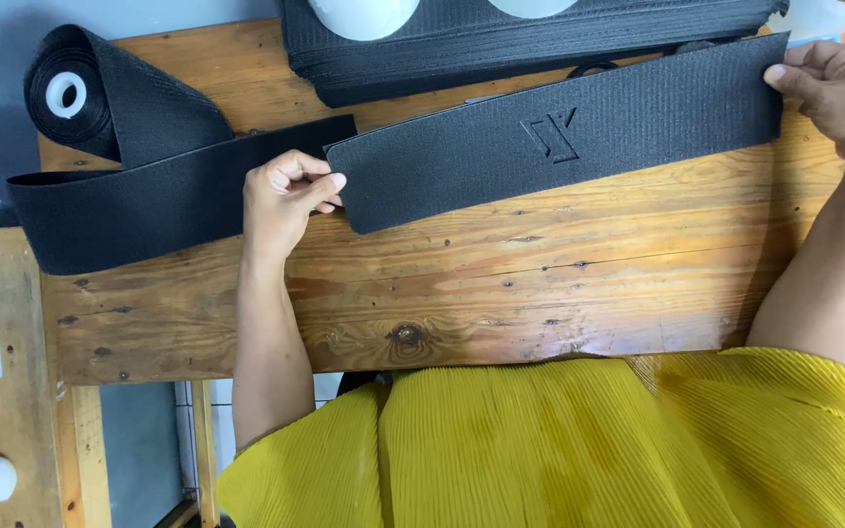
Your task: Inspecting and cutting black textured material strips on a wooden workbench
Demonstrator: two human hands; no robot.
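Now we stretch cut black strap piece (559, 137) flat across wooden worktop (501, 293): left hand (286, 200) pinches its near end, right hand (833, 93) pinches far end. Roll of black webbing (100, 98) lies left. Next move likely calls for even tension, edges aligned.

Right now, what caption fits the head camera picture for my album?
Left hand and right hand hold a black strip flat on a wooden table.

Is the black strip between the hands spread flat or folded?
Spread flat: the strip lies as one layer on the table, left hand and right hand pinching its ends.
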